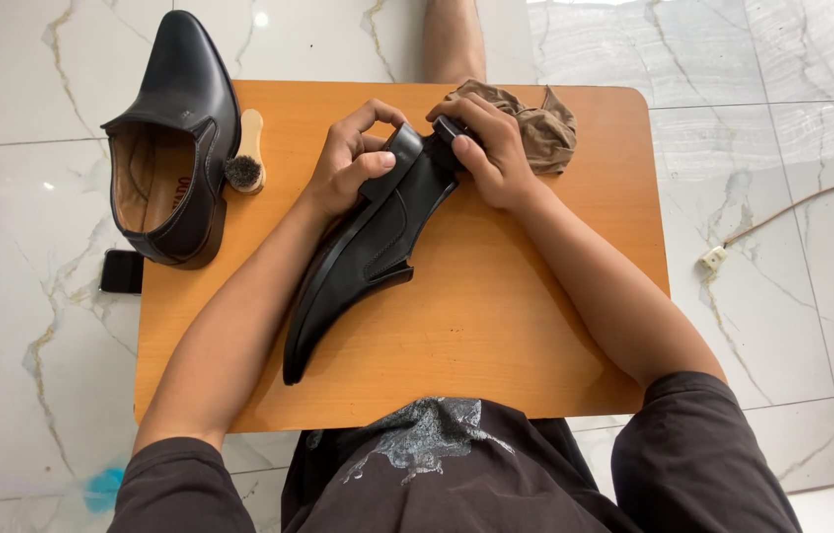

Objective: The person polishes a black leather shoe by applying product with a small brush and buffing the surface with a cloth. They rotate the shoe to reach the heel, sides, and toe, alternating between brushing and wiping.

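Black leather catches the light first: a pointed dress shoe (368,247) lies tilted on its side across the orange wooden table (496,336), toe aimed back toward the person's lap, heel raised between both hands.

From the head camera, the left hand (353,158) wraps the heel end, thumb across the back and fingers curled over the collar, closed firmly around the shoe. The right hand (491,148) presses on the heel from the other side, fingers bent over it; the brown cloth (540,123) is bunched just behind and under that hand, touching it, though I cannot tell whether the fingers actually pinch a fold of it. The look of it suggests the heel area is being rubbed or buffed while the left hand steadies the shoe.

A second black shoe (175,138) stands upright at the table's left edge, its tan lining showing. Just beside it lies a small wooden brush (247,153) with dark bristles. On the marble floor (792,247) a dark phone (122,270) sits near the table's left side, and a pale cable (802,207) with a small plug trails at the right.

If the work moves on from the heel, I judge it would need the left hand to turn the shoe so that a fresh side faces the cloth, keeping the grip snug so that the smooth leather does not slip.
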